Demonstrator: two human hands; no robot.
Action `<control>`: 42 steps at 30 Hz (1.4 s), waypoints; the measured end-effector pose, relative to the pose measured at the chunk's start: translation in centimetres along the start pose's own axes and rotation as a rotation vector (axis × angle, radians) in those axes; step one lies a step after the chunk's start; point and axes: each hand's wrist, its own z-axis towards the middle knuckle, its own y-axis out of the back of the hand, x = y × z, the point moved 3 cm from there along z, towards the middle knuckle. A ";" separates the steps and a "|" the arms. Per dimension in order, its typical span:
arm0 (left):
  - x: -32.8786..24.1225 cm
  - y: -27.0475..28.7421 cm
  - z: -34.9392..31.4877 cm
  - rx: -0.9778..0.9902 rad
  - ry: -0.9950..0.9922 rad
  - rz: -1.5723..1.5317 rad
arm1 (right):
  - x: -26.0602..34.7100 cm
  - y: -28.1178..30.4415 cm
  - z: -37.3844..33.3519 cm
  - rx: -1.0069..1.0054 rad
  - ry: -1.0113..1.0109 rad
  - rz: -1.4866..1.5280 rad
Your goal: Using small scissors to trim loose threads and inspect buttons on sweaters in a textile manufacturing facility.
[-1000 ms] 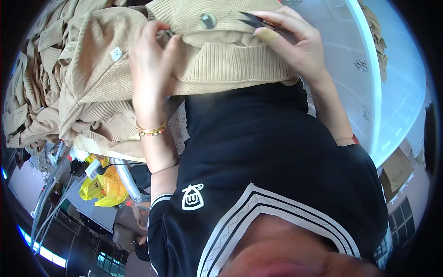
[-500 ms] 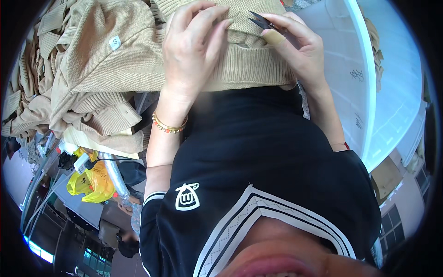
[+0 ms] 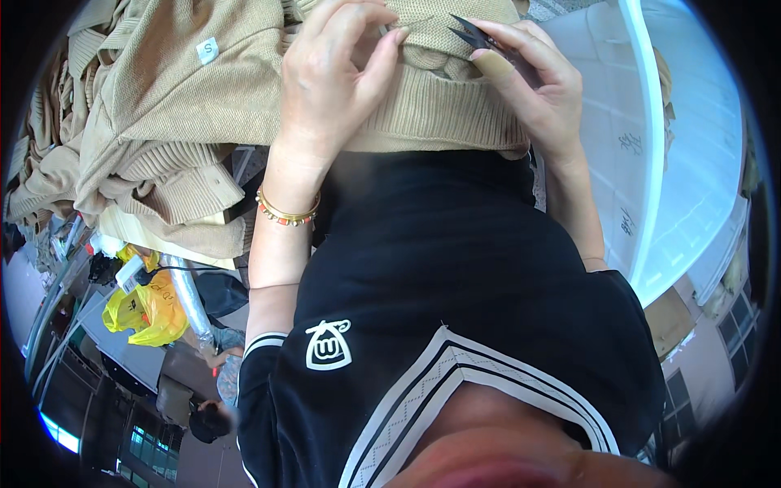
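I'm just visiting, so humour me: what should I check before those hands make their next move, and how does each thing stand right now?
1. Black snips held in the right hand: ok.
2. Snips' blades parted at the tips: ok.
3. Tips pointing away from the left hand: not ok; they point toward its side, though a gap separates them from its fingers.
4. Beige knit garment spread beneath both hands: ok.
5. Anything pinched in the left hand: cannot tell; too small to make out at the fingertips.
6. White tub out of the snips' line: ok; it stands to the right, behind where they point.
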 end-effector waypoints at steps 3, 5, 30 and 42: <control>-0.1 0.2 0.3 0.022 0.000 0.062 | 0.0 -0.1 0.1 -0.010 0.076 -0.030; 0.3 0.1 0.3 0.034 -0.024 0.077 | -0.1 -0.3 0.2 -0.012 0.072 -0.003; 1.7 -1.4 -2.3 -0.121 0.242 -0.371 | 5.2 0.1 1.3 -0.009 0.032 -0.254; 1.0 -1.0 -1.1 -0.034 0.286 -0.477 | 5.0 0.4 1.4 -0.087 0.052 -0.288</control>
